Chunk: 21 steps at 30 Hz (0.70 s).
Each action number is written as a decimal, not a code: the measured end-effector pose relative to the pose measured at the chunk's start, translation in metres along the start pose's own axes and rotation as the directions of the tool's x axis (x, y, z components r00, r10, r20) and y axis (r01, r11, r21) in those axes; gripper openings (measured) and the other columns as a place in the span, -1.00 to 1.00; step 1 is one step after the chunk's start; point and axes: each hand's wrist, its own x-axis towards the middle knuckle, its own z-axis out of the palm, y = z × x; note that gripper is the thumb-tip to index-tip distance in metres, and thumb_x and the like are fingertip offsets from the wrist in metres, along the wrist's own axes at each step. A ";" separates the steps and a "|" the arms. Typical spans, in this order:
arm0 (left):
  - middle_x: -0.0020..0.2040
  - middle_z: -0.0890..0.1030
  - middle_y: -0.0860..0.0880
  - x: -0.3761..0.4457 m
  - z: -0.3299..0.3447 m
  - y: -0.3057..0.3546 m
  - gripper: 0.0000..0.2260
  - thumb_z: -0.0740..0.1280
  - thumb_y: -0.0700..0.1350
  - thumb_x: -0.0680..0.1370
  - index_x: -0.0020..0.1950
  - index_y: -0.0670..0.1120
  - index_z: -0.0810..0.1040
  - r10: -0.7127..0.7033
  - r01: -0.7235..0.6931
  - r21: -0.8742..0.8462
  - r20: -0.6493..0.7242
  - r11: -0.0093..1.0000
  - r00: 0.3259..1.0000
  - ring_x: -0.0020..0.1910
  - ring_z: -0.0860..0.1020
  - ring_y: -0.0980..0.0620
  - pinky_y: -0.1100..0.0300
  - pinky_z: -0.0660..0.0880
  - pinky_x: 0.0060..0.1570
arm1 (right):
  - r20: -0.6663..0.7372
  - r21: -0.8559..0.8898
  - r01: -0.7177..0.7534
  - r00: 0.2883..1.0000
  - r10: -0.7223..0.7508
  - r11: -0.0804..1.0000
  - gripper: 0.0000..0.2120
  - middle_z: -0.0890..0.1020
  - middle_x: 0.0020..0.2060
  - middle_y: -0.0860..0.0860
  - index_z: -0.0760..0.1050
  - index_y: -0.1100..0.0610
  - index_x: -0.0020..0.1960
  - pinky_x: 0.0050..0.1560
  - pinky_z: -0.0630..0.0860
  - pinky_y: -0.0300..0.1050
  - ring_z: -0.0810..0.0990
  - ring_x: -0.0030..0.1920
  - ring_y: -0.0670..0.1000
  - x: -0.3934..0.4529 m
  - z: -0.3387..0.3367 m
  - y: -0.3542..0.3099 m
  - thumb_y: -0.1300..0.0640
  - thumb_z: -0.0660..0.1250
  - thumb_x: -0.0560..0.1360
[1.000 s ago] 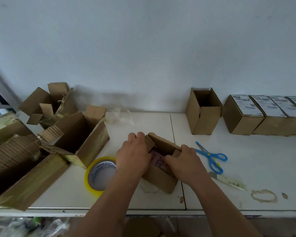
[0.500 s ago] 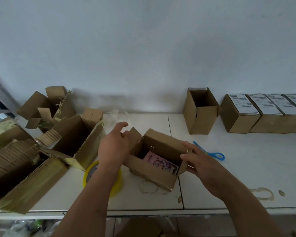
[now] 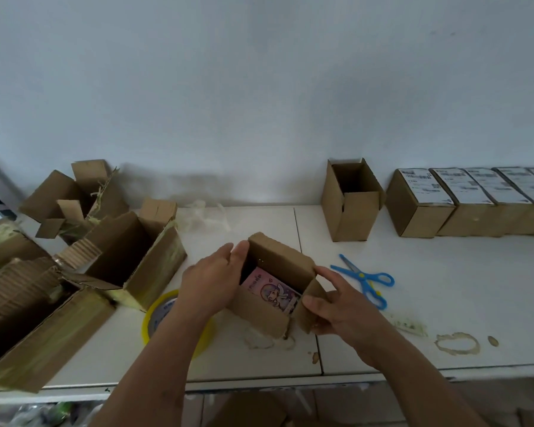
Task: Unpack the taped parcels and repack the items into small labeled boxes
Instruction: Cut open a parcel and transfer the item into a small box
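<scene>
Far to the left of the hands lies a heap of torn-open parcels (image 3: 74, 257), flaps up and yellowed tape hanging off them. Just under the left forearm sits a yellow roll of tape (image 3: 158, 315), partly hidden by it. The left hand (image 3: 210, 282) is up against the left side of the small box (image 3: 269, 291), fingers fairly straight and pressed flat to the cardboard — thumb near the top edge. The box stands on the white table (image 3: 444, 303) between both hands, tilted a little, its top open; inside lies a pink packet (image 3: 275, 292) with a cartoon figure on it. The right hand (image 3: 336, 306) grips the right-hand flap of the box, fingers curled round the cardboard. Just right of that hand lie blue scissors (image 3: 364, 280), blades apart. Behind them, near the wall, stands an empty open box (image 3: 352, 204), and further right a row of closed boxes with labels (image 3: 469, 201) on top — touching side by side.
</scene>
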 end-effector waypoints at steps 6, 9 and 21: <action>0.30 0.48 -0.01 0.014 0.012 -0.021 -0.54 -0.07 0.19 0.66 0.35 0.08 0.50 0.046 0.000 0.161 -0.282 0.987 0.958 0.34 0.33 -0.10 -0.11 0.25 0.33 | -0.082 -0.382 0.107 0.985 -0.149 0.918 -0.45 0.53 0.01 -0.12 0.21 -0.26 0.34 -0.09 0.53 -0.24 0.58 -0.03 -0.11 0.009 0.020 0.005 -0.25 0.38 0.45; 0.05 0.51 -0.09 0.015 0.015 -0.028 -0.52 -0.02 0.18 0.67 0.17 -0.03 0.62 0.059 0.036 0.188 -0.475 0.982 0.878 0.07 0.43 -0.14 -0.08 0.39 0.10 | -0.128 -0.456 0.122 0.971 -0.200 0.882 -0.43 0.51 0.01 -0.13 0.23 -0.22 0.35 -0.07 0.43 -0.27 0.51 -0.02 -0.15 0.012 0.037 0.005 -0.31 0.34 0.44; 0.52 0.28 0.01 0.015 0.018 -0.034 -0.56 0.06 0.10 0.67 0.51 -0.02 0.29 0.005 0.020 0.073 -0.325 0.997 0.946 0.51 0.20 -0.03 -0.08 0.20 0.47 | -0.278 -0.533 0.118 0.911 -0.305 0.838 -0.33 0.41 0.03 -0.14 0.26 -0.15 0.31 -0.12 0.47 -0.22 0.50 -0.05 -0.12 0.043 0.083 -0.019 -0.47 0.28 0.34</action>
